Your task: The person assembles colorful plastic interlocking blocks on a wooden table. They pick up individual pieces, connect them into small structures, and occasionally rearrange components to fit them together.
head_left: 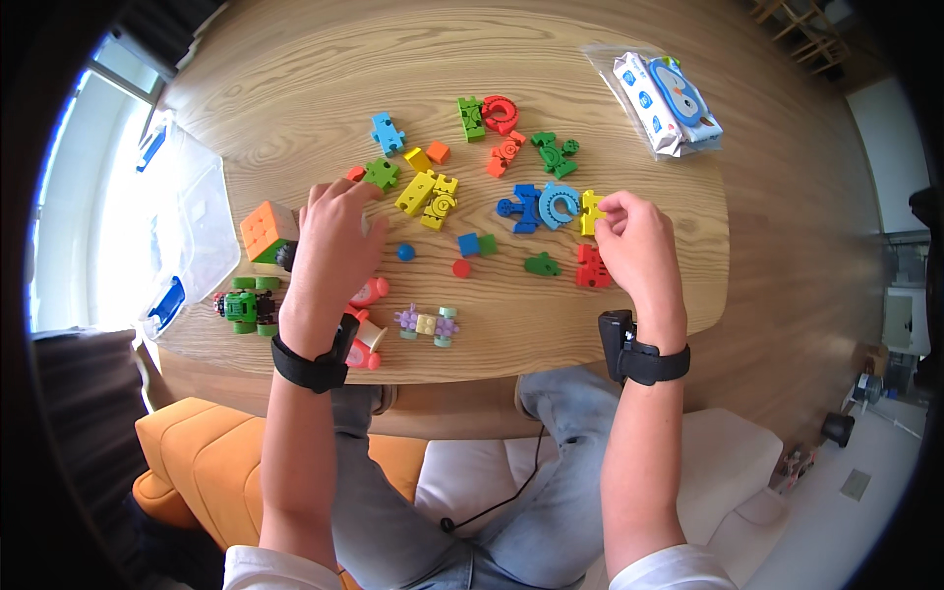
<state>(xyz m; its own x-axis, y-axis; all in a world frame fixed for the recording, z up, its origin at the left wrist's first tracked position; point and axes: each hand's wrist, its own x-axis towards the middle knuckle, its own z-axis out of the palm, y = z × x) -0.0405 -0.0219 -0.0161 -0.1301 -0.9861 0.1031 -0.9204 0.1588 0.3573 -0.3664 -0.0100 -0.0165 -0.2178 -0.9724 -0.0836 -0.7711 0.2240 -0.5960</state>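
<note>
My right hand [634,236] pinches a small yellow puzzle block [590,212] between thumb and fingertips. That block stands against a light blue ring-shaped piece [557,205], which adjoins a dark blue piece [526,208] on its left. Just below my right fingers lies a red puzzle block [592,266]. My left hand [336,241] reaches over the table with thumb and fingers apart, fingertips close to a green puzzle piece [382,174]; whether they touch it I cannot tell. Two yellow pieces [428,199] lie side by side to its right.
Other puzzle pieces, such as a green one [555,155], lie farther back. An orange-faced cube [267,232], a green toy truck [248,307] and a pastel block car [427,323] sit near my left arm. A clear bin [202,211] stands left; a wipes pack [664,103] lies back right.
</note>
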